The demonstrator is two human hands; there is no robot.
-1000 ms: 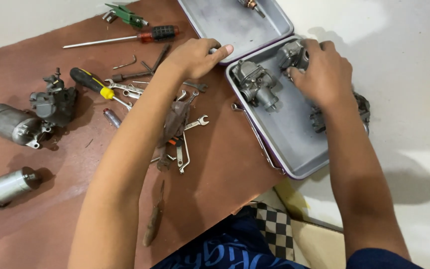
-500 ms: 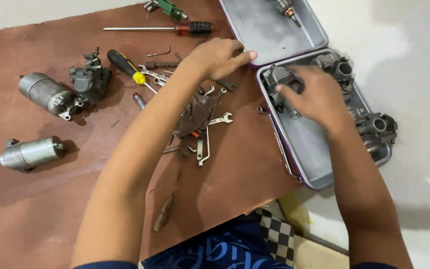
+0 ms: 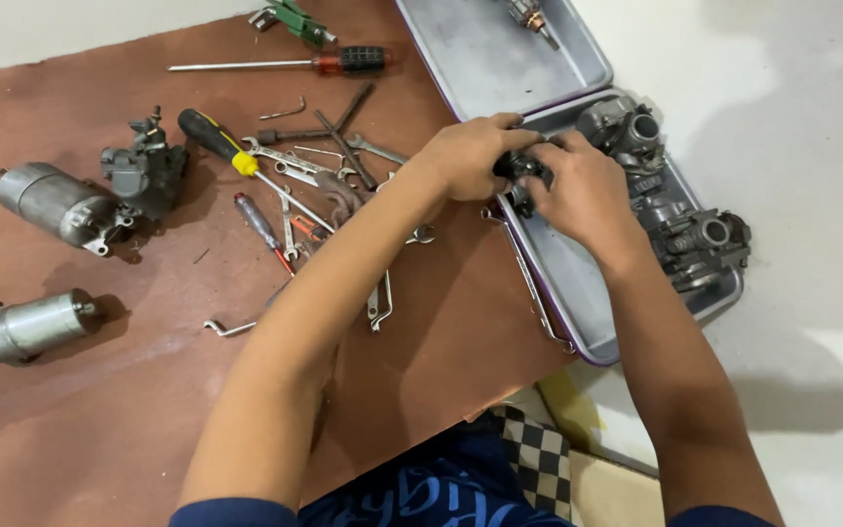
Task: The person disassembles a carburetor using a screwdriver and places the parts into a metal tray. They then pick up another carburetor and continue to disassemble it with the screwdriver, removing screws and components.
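Note:
Both hands meet over the near grey metal tray (image 3: 578, 293). My left hand (image 3: 465, 156) and my right hand (image 3: 582, 190) together grip a small dark carburetor (image 3: 522, 174), held just above the tray's left rim; most of it is hidden by the fingers. Two more grey carburetors lie in the same tray, one at the far end (image 3: 626, 127) and one at the right (image 3: 704, 244).
A second grey tray (image 3: 500, 59) sits behind, with a small part in it. On the brown board lie a pile of wrenches (image 3: 324, 171), a yellow-handled screwdriver (image 3: 217, 141), a red-handled screwdriver (image 3: 343, 60), another carburetor (image 3: 143, 171) and two starter motors (image 3: 56, 200), (image 3: 26, 327).
My right hand lifted a carburetor out of the tray and my left hand came over to grip it too. The camera view shifted, so the board's items sit further right.

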